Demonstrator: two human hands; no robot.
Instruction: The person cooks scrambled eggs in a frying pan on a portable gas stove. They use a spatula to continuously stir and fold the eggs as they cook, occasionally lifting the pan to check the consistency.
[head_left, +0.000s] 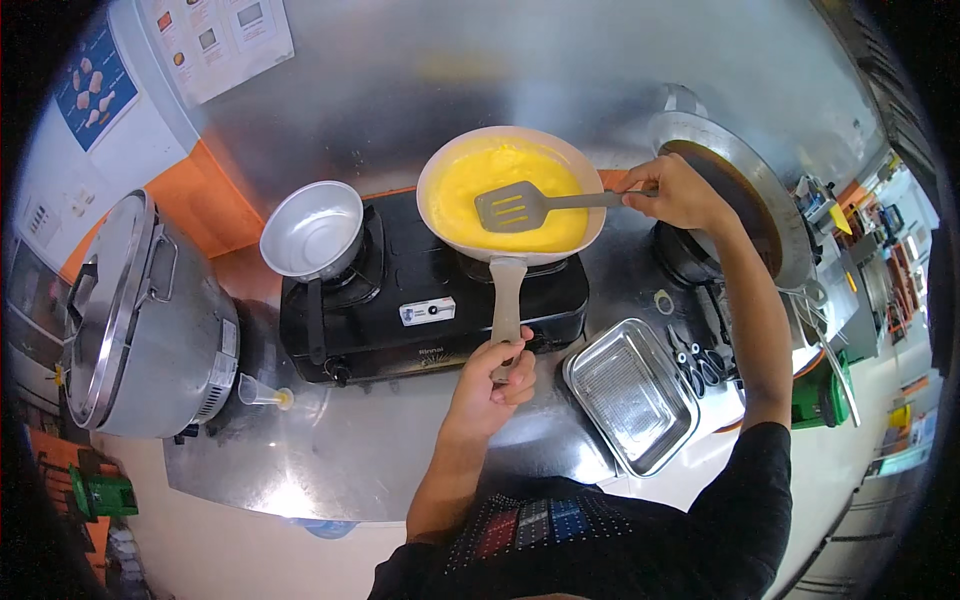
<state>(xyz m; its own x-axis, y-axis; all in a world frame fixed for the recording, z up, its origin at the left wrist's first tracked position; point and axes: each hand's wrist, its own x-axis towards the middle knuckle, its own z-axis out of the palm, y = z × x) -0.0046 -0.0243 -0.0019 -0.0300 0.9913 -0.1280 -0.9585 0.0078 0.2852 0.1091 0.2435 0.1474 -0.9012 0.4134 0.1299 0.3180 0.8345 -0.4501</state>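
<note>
My left hand (495, 382) grips the beige handle (508, 296) of a light-coloured frying pan (429, 225), which sits over the right burner of a black Rinnai gas stove (390, 334). Bright yellow liquid (457, 180), perhaps beaten egg, spreads over the pan's bottom. Between the thumb and fingers of my right hand (671, 191) is the handle of a grey slotted spatula (517, 208). Its head lies flat over the yellow liquid; whether it touches the surface I cannot tell.
A small silver saucepan (311, 229) stands on the left burner. Left of the stove is a large lidded metal cooker (172, 330), with a clear plastic cup (259, 391) beside it. At right are a wide pan of dark liquid (720, 180), a steel tray (634, 397) and scissors (690, 371).
</note>
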